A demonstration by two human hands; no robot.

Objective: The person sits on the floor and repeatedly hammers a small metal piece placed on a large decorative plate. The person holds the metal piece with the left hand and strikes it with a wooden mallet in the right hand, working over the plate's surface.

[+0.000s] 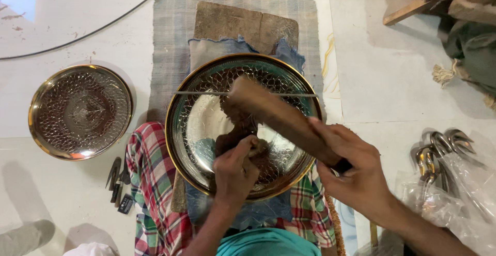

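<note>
Large round brass-rimmed metal plate (201, 121) lies on blue cloth (206, 49) over a plaid-covered lap. Left hand (235, 171) is clenched on a small punch tool (257, 147) pressed to the plate; right hand (356, 168) is wrapped round a wooden mallet (279, 114) above it. Hammered pattern covers the rim band; the smooth centre looks unworked. Second patterned plate (80, 112) sits well apart on the left.

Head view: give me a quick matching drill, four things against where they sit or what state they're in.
1. wooden mallet
2. large brass plate
3. smaller brass plate
4. metal hooks

a. far right, beside clear plastic
b. on blue cloth, centre
c. gripped by the right hand
d. alone on the floor, left

Pairs: 1-c, 2-b, 3-d, 4-a
</note>
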